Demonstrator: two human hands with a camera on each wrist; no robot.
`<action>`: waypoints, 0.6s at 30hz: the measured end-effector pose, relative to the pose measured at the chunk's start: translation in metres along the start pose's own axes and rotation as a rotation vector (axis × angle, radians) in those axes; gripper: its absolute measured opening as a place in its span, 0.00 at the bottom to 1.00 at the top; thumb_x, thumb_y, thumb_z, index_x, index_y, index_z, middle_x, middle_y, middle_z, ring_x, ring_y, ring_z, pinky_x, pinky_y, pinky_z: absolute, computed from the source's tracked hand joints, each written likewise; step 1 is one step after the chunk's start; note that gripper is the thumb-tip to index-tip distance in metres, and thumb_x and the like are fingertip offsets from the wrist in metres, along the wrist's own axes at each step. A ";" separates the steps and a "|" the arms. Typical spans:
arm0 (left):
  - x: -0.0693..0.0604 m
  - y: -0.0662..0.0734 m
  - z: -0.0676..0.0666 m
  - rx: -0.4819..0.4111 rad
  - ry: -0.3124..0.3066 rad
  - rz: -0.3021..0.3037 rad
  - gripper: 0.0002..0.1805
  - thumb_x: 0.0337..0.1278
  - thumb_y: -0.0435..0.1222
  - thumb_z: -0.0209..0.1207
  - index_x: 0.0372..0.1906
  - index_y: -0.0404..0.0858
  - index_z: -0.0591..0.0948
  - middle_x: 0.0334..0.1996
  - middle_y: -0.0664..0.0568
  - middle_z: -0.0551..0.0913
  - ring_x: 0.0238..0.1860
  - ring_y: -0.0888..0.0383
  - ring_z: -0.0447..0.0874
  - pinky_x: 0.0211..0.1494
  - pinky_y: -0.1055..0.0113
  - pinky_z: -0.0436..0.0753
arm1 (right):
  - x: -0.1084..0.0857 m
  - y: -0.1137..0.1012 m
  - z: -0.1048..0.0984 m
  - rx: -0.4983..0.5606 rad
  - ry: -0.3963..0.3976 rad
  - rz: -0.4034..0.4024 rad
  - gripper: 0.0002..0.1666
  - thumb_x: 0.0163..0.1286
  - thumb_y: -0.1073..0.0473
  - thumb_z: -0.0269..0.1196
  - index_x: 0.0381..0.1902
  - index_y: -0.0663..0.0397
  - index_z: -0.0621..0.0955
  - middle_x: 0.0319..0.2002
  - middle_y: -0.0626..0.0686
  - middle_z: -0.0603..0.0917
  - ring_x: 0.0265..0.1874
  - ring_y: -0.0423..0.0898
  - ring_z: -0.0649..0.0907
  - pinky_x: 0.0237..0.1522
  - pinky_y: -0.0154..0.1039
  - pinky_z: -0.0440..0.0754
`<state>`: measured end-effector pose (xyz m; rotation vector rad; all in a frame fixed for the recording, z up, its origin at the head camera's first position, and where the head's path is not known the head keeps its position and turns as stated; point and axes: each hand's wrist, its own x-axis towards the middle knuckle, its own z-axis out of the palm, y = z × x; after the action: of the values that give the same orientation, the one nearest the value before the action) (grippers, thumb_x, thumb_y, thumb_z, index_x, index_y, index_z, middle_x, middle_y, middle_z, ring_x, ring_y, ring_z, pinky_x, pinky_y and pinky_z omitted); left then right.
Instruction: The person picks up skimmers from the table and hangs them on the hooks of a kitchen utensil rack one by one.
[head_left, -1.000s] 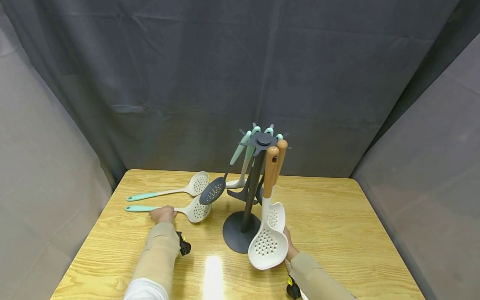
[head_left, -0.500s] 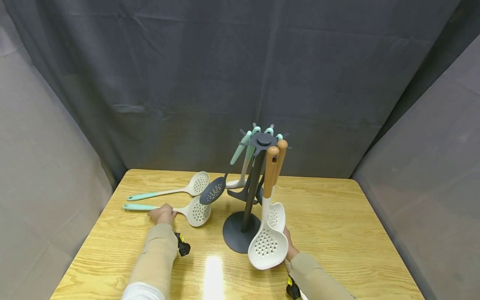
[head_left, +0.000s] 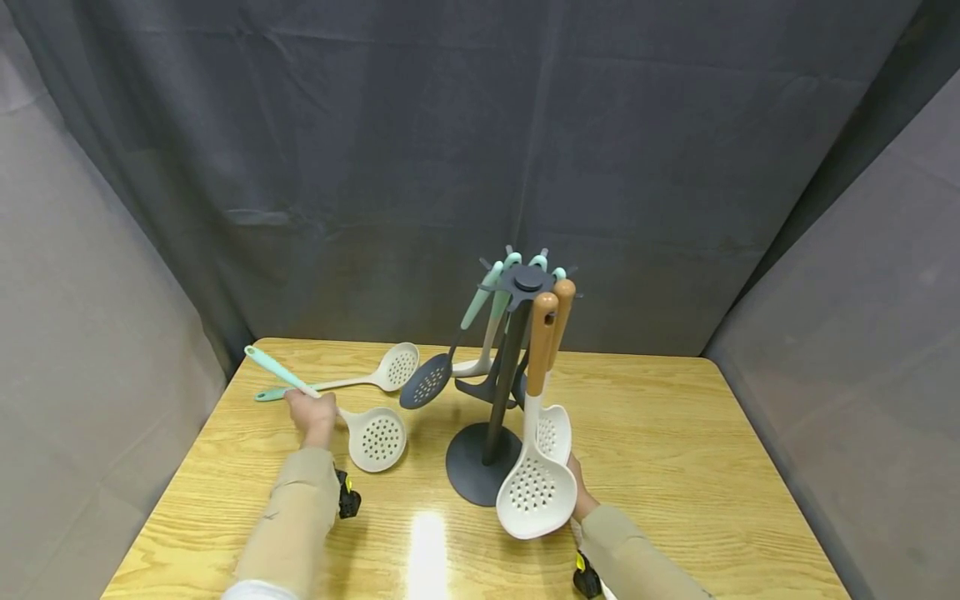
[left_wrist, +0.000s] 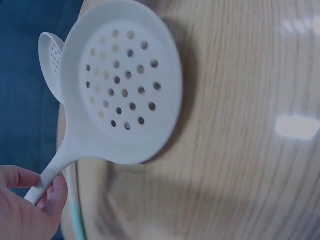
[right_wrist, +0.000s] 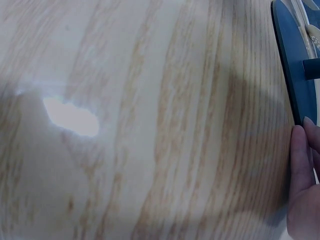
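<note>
My left hand [head_left: 313,414] pinches the pale shaft of a skimmer [head_left: 377,439] with a mint handle. Its round perforated head is tilted, with a shadow on the table in the left wrist view. A second mint-handled skimmer [head_left: 396,367] lies behind, and the held one's handle crosses over it in the head view. My right hand [right_wrist: 304,185] has thumb and finger at the rim of the dark utensil rack's round base [right_wrist: 292,65], seeming to pinch it. In the head view this hand is partly hidden behind a hanging white skimmer [head_left: 536,496].
The rack's post [head_left: 504,400] stands mid-table. Around its hooked top [head_left: 527,282] hang several utensils, including a dark slotted spoon [head_left: 427,382] on the left and wooden-handled skimmers in front. The wooden table [head_left: 675,467] extends right; grey curtains [head_left: 375,167] enclose it.
My left hand has shifted slightly left and turned the skimmer, so its handle end swung up and back while its head came nearer. The right hand and rack have not moved.
</note>
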<state>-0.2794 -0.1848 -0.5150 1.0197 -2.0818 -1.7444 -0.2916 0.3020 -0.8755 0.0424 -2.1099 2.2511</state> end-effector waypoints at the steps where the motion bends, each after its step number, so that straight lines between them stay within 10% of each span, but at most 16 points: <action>1: 0.000 0.002 0.000 0.019 -0.002 0.021 0.29 0.50 0.23 0.50 0.59 0.29 0.56 0.50 0.30 0.68 0.49 0.38 0.70 0.53 0.49 0.73 | -0.004 -0.014 0.005 -0.002 0.000 -0.016 0.21 0.73 0.51 0.45 0.61 0.44 0.70 0.53 0.44 0.78 0.49 0.35 0.77 0.48 0.25 0.71; 6: 0.001 0.017 0.001 0.131 0.008 0.153 0.26 0.50 0.25 0.53 0.56 0.31 0.60 0.38 0.35 0.73 0.38 0.42 0.73 0.43 0.51 0.74 | -0.017 -0.055 0.021 0.010 0.001 -0.017 0.21 0.75 0.58 0.41 0.62 0.50 0.68 0.54 0.49 0.78 0.50 0.40 0.77 0.50 0.27 0.71; 18: -0.010 0.053 0.000 0.275 -0.078 0.502 0.25 0.46 0.23 0.54 0.54 0.35 0.65 0.32 0.40 0.76 0.30 0.46 0.76 0.31 0.59 0.74 | -0.014 -0.044 0.019 0.020 -0.013 -0.007 0.22 0.75 0.58 0.41 0.64 0.50 0.67 0.56 0.48 0.76 0.52 0.39 0.76 0.52 0.27 0.70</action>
<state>-0.2910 -0.1757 -0.4633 0.4264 -2.4049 -1.2923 -0.2757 0.2859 -0.8308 0.0654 -2.0900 2.2743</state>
